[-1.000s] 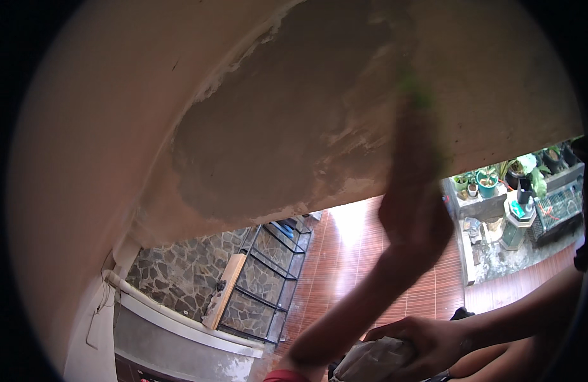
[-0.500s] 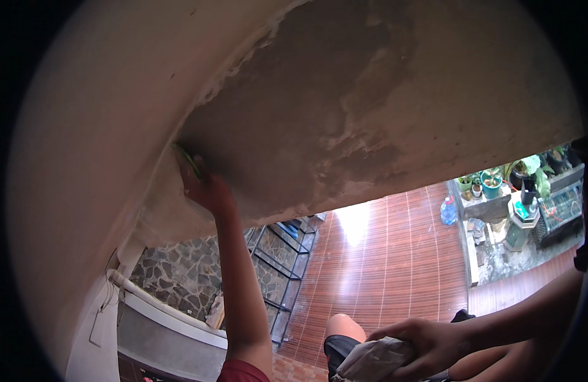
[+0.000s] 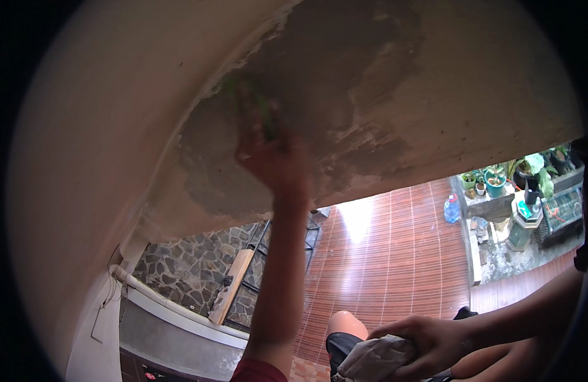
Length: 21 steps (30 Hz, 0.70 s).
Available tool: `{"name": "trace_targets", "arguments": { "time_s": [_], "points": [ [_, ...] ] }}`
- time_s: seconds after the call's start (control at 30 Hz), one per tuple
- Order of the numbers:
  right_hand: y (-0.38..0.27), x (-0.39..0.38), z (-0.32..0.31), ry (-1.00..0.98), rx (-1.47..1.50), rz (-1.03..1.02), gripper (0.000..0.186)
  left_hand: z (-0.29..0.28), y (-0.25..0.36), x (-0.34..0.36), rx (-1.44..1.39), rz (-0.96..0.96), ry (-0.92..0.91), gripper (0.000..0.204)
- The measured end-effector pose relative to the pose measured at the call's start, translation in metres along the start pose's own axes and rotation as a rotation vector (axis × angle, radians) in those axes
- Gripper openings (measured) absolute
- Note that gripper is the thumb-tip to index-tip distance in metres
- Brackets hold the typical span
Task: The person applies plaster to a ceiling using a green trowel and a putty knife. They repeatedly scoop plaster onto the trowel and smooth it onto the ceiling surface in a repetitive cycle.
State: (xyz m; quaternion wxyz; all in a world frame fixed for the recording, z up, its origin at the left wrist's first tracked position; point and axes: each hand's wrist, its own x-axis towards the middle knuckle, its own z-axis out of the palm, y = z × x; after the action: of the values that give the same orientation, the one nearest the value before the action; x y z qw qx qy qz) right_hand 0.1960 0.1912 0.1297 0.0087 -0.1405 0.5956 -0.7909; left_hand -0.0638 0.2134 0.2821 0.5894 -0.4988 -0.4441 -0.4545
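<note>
Raised against a pale sloping plaster surface (image 3: 497,95) overhead, my left hand (image 3: 268,153) is closed around a thin flat green tool (image 3: 263,107). Motion blurs both, so the tool's exact kind does not show. Around it spreads a darker grey-brown patch (image 3: 332,57) with a ragged whitish edge on its left. At the lower right, my right hand (image 3: 434,344) grips a crumpled greyish-white bag (image 3: 377,358) from above, close to a bent knee (image 3: 346,325). What the bag holds is hidden.
Far below lies a reddish striped tiled floor (image 3: 396,248). Potted plants (image 3: 494,181), a blue water bottle (image 3: 452,209) and a wire cage (image 3: 561,210) stand at the right. Left are stone paving (image 3: 179,270), a wooden board (image 3: 233,283) and a white pipe-topped ledge (image 3: 173,315).
My left hand has swept right with the green tool, away from the corner at the left and across the dark patch. My right hand still holds the bag, almost unmoved.
</note>
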Motion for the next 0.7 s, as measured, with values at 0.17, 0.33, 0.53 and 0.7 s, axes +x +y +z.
{"name": "trace_targets", "arguments": {
  "time_s": [0.17,0.33,0.53,0.7],
  "points": [
    [-0.003,0.000,0.008,-0.007,-0.029,-0.012,0.045,0.035,0.065,-0.007,-0.209,-0.008,-0.068,0.042],
    [-0.008,-0.001,0.009,-0.040,-0.121,-0.028,0.044,0.070,0.111,-0.005,-0.291,0.079,-0.098,0.053],
    [-0.006,-0.001,0.007,0.009,-0.112,-0.007,0.044,0.090,0.162,-0.002,-0.619,0.290,-0.219,0.046],
    [-0.004,-0.008,0.002,0.033,-0.077,0.052,0.044,0.019,0.157,-0.017,-0.679,0.283,-0.224,0.045]
  ]
}}
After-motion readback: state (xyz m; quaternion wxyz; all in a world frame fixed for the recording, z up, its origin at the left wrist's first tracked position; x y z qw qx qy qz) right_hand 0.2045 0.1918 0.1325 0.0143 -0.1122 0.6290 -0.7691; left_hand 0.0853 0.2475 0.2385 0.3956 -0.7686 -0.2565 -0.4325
